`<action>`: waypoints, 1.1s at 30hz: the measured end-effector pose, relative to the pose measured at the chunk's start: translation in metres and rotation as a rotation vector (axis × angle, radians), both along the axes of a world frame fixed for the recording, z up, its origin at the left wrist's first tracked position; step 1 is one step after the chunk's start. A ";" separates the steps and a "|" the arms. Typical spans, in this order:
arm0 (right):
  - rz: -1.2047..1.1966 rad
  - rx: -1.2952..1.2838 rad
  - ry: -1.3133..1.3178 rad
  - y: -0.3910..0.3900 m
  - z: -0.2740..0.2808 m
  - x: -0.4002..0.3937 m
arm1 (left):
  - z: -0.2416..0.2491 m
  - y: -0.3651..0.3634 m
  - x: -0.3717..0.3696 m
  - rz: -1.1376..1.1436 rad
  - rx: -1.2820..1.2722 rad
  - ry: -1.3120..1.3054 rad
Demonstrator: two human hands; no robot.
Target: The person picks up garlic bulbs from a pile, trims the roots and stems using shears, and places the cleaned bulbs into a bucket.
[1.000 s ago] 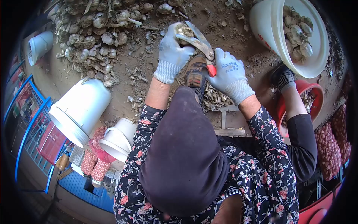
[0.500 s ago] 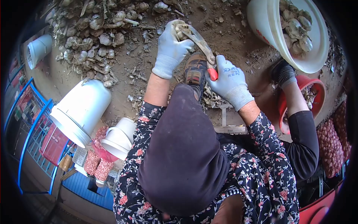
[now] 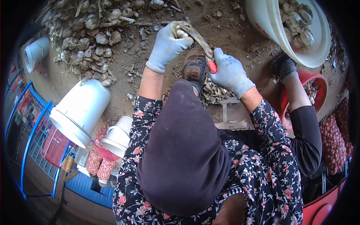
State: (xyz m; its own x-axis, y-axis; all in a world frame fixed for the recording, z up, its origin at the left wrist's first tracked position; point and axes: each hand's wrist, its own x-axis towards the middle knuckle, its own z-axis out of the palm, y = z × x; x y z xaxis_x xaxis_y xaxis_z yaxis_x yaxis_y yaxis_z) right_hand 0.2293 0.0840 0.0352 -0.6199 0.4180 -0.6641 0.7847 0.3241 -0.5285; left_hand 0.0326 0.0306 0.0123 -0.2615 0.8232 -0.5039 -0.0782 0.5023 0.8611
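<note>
My left hand (image 3: 167, 48), in a pale grey-blue work glove, is closed around a garlic bulb (image 3: 181, 33). A thin stalk appears to stick out beyond the fingers. My right hand (image 3: 229, 73), gloved alike, grips a pair of garden shears (image 3: 202, 44) by the red handle. The dirty metal blades reach up and left to the garlic in my left hand, and their tips lie against it. Whether the blades are closed cannot be made out. Below them is my shoe (image 3: 194, 65), on the soil.
A heap of untrimmed garlic (image 3: 90, 41) lies upper left. A white bucket (image 3: 279, 30) with bulbs stands upper right, above a red bucket (image 3: 318, 92). White buckets (image 3: 82, 108) and net sacks (image 3: 107, 168) sit at left; a full red sack (image 3: 333, 144) lies right. Trimmings (image 3: 215, 92) litter the ground.
My left hand has shifted slightly left with the garlic, which shows more of its pale side. The shears have turned a little steeper, and my right hand has tilted with them.
</note>
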 end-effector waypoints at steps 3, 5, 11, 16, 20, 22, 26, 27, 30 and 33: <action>-0.072 0.011 -0.017 0.000 -0.015 0.015 | 0.007 -0.006 -0.010 0.035 -0.081 -0.456; -0.122 0.044 -0.001 -0.002 -0.025 0.026 | 0.010 -0.001 -0.011 0.009 -0.041 -0.486; -0.340 -0.011 0.043 -0.009 -0.039 0.035 | 0.053 0.057 0.040 -0.165 0.338 -0.397; -0.439 -0.086 0.085 -0.008 -0.028 0.031 | 0.044 0.094 0.022 -0.056 0.315 -0.030; -0.427 -0.086 0.002 -0.007 -0.036 0.031 | -0.064 0.067 -0.059 0.185 -0.224 1.069; -0.393 -0.155 -0.022 -0.008 -0.041 0.029 | -0.090 0.058 -0.075 0.005 -0.319 1.065; -0.259 -0.144 0.013 -0.007 -0.043 0.019 | -0.097 0.046 -0.088 0.120 -0.091 0.522; -0.259 -0.146 0.016 -0.005 -0.041 0.016 | -0.087 0.040 -0.082 0.119 -0.092 0.525; -0.237 -0.201 0.152 0.003 -0.046 0.006 | -0.065 0.015 -0.066 0.195 0.183 0.122; -0.238 -0.147 0.292 0.007 -0.045 -0.004 | -0.044 -0.003 -0.059 0.097 0.186 0.002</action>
State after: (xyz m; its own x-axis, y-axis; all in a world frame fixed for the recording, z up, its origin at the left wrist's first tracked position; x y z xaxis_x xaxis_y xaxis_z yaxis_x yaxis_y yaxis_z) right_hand 0.2256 0.0910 -0.0096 -0.6888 0.4867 -0.5373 0.6385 0.0561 -0.7676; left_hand -0.0268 0.0280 -0.0314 -0.3447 0.8729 -0.3453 -0.1165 0.3252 0.9384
